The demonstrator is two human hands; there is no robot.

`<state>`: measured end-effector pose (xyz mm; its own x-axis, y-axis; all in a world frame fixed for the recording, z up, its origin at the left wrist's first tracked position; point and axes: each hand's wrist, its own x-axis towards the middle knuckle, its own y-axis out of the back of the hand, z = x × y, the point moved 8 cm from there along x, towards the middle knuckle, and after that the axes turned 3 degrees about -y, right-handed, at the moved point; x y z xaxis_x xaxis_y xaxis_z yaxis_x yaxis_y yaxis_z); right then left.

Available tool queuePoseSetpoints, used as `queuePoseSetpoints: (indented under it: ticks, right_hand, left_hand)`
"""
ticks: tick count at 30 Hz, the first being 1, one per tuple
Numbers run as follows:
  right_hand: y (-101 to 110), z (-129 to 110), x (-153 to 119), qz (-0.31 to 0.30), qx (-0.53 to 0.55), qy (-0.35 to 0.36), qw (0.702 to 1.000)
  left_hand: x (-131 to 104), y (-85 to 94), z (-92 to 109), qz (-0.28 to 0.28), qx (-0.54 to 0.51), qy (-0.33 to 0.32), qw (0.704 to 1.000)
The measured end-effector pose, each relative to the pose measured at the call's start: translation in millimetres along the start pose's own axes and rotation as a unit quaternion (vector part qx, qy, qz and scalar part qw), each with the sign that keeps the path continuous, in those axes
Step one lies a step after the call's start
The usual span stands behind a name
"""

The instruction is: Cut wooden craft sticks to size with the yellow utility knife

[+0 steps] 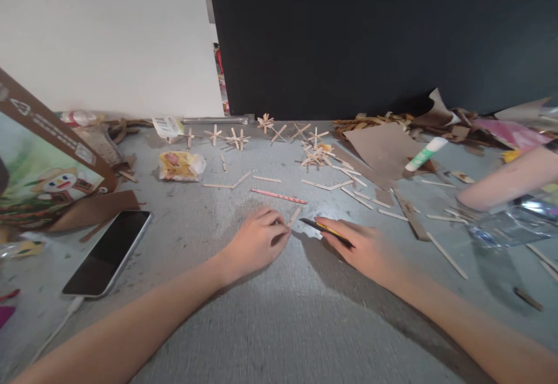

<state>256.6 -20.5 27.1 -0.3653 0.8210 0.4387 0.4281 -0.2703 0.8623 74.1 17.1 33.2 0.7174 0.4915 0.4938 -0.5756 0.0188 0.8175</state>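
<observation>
Low over the grey table, my left hand pinches the lower end of a short wooden stick between thumb and fingertips. My right hand is closed round a black and yellow craft knife, whose tip points left towards that stick without touching it. Just beyond both hands lies a red patterned pencil. Behind the pencil are loose wooden sticks, among them a straight one and a bent pair. My right palm hides part of the knife handle.
A phone with a cable and a printed carton stand at the left. Star-shaped stick pieces line the back, near a wrapped snack. Cardboard, a glue stick and a clear plastic container are at the right.
</observation>
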Motion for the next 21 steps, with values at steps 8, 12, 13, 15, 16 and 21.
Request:
queuePoseSetpoints:
  ticks: [8, 12, 13, 15, 16, 21]
  right_hand:
    - [3.9, -14.3, 5.3, -0.010, 0.026, 0.048, 0.998]
    - [6.8, -18.5, 3.0, 0.012, -0.055, 0.096, 0.994]
    - [6.8, -19.8, 2.1, 0.015, -0.077, 0.110, 0.991]
    - [6.7, -21.8, 0.8, 0.019, -0.107, 0.128, 0.986]
    - [6.4, -22.1, 0.5, 0.020, -0.115, 0.130, 0.985]
    - [-0.3, -19.2, 1.0, -0.006, -0.090, 0.106, 0.990]
  left_hand:
    - [1.7, 0.4, -12.2, -0.002, -0.076, 0.053, 0.996]
    - [1.8, -8.9, -17.5, -0.091, -0.061, 0.095, 0.989]
    - [1.8, -10.1, -17.0, -0.108, -0.054, 0.100, 0.988]
    - [1.8, -11.8, -15.2, -0.130, -0.042, 0.104, 0.985]
    - [1.9, -12.3, -14.4, -0.135, -0.038, 0.103, 0.985]
    - [0.7, -14.2, -18.5, -0.113, -0.027, 0.104, 0.988]
